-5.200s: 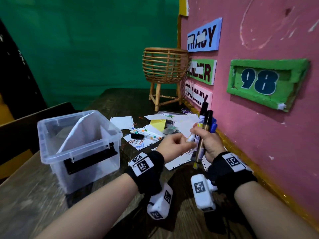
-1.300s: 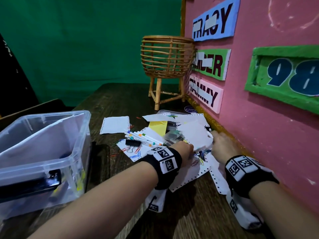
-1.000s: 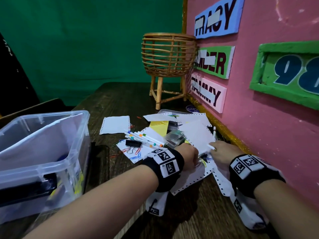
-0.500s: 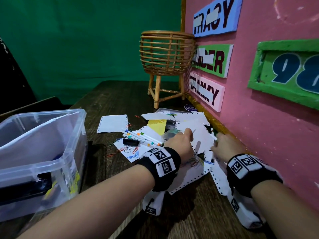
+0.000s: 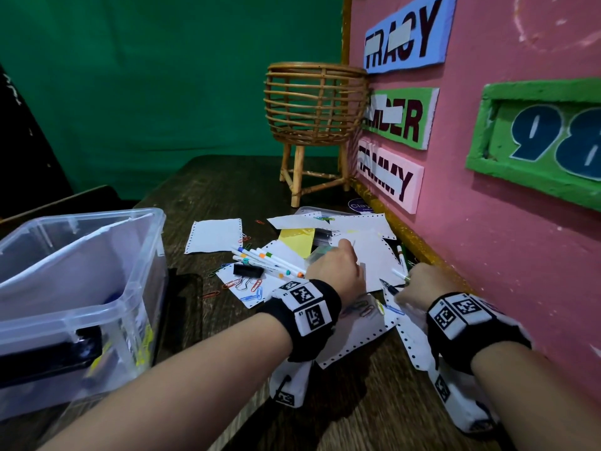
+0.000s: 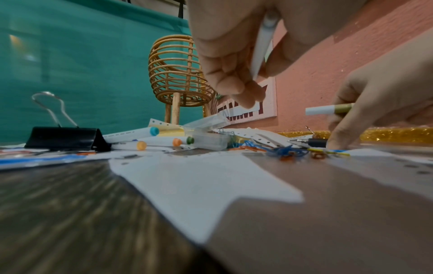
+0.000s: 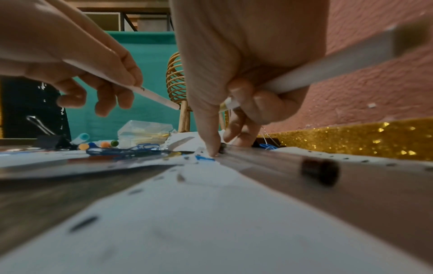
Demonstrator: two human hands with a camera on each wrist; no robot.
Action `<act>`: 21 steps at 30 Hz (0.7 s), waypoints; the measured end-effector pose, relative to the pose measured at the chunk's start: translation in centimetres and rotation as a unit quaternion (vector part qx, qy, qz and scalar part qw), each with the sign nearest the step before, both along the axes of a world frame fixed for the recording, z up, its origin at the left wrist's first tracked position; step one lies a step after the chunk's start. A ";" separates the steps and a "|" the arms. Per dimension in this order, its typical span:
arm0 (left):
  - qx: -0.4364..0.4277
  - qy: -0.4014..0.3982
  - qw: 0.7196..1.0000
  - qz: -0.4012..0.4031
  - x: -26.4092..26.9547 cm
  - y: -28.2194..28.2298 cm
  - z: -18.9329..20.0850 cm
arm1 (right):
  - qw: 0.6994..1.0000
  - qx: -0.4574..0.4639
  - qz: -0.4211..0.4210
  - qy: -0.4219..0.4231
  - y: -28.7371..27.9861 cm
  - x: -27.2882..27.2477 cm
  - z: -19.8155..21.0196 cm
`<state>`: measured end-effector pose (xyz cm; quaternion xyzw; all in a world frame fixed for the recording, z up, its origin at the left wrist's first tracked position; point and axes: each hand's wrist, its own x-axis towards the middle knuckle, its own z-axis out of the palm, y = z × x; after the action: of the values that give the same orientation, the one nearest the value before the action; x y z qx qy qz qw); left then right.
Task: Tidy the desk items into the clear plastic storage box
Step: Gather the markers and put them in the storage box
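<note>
The clear plastic box [image 5: 107,255] stands at the left with a sheet of paper and dark items inside. My left hand [image 5: 341,255] hovers over the paper pile and pinches a thin white pen [image 6: 262,42]. By the pink wall, my right hand [image 5: 411,283] grips a white pen with a gold band [image 6: 328,109] in its curled fingers. Its index fingertip and thumb press down on a dark pen [image 5: 388,286] lying on the sheets. Several capped white markers [image 5: 270,262], a black binder clip [image 5: 248,270] and coloured paper clips [image 5: 247,286] lie left of my hands.
Loose perforated paper sheets [image 5: 214,236] and a yellow pad [image 5: 297,244] cover the wooden desk [image 5: 227,190]. A rattan basket on legs [image 5: 313,109] stands at the back by the pink wall [image 5: 487,255]. A small clear case [image 7: 145,132] sits in the pile.
The bundle of markers my right hand held five seconds ago is gone from it. Both hands have come back to the pile by the wall, and each now holds a pen.
</note>
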<state>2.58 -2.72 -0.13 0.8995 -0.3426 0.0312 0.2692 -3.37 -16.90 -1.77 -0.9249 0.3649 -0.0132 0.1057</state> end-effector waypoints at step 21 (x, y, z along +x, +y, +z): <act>-0.085 0.039 0.986 -0.137 -0.4 -0.8 -0.4 | 0.891 0.119 0.125 -0.421 2.1 0.6 1.5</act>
<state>2.22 -3.49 -0.51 0.8188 -0.4475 -0.0125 0.3593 -2.82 -14.77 -0.32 -0.8515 0.1661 -0.3442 0.3590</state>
